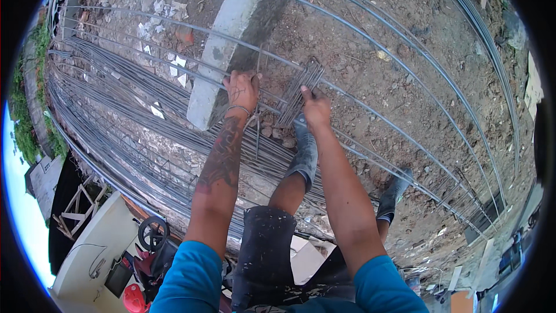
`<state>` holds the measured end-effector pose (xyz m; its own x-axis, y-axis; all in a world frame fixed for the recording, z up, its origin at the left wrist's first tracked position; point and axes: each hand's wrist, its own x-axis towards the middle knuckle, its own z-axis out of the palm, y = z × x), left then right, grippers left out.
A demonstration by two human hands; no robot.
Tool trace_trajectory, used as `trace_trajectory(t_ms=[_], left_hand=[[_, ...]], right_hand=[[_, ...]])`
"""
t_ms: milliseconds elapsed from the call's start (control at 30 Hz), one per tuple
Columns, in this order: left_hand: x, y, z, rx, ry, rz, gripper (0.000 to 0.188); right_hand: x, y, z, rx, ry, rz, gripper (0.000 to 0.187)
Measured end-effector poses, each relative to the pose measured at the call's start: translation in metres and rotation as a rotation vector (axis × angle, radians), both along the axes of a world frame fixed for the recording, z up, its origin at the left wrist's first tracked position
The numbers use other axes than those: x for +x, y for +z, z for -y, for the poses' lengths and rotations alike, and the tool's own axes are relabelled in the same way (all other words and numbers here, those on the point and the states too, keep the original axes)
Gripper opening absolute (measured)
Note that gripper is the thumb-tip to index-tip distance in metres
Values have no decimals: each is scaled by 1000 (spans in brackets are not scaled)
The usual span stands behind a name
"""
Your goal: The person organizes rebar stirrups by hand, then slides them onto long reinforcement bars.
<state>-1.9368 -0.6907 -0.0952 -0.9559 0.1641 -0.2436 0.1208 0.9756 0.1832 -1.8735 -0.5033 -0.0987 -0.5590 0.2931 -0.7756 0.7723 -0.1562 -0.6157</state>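
Note:
Long grey steel rebar rods (370, 107) run across in front of me. A stack of bent rebar stirrups (296, 99) hangs around the near rods, just left of my right hand (317, 109). That hand is closed on the stack's right side, its thumb over the top. My left hand (242, 90) is curled over a rod to the left of the stirrups, fingers bent down around it. Under the left wrist shows a thin metal piece (257, 130) whose kind I cannot make out.
A long concrete block (227, 40) lies under the rods beyond my left hand. Loose rebar bundles (121, 72) spread on the left. More stirrups (460, 191) sit at the right end of the rods. My boots (305, 150) stand among the rods on rubble-strewn dirt.

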Motion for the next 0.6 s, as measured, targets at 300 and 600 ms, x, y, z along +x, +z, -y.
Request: trace_trajectory(t_ms=[300,600], left_hand=[[-4,33,-38,-15,69,-146,37],[42,5,-88,378,233,272,30]], right_hand=[[43,12,-66,26,-14,103,40],[85,-30,-94,-42,-62,8,30]])
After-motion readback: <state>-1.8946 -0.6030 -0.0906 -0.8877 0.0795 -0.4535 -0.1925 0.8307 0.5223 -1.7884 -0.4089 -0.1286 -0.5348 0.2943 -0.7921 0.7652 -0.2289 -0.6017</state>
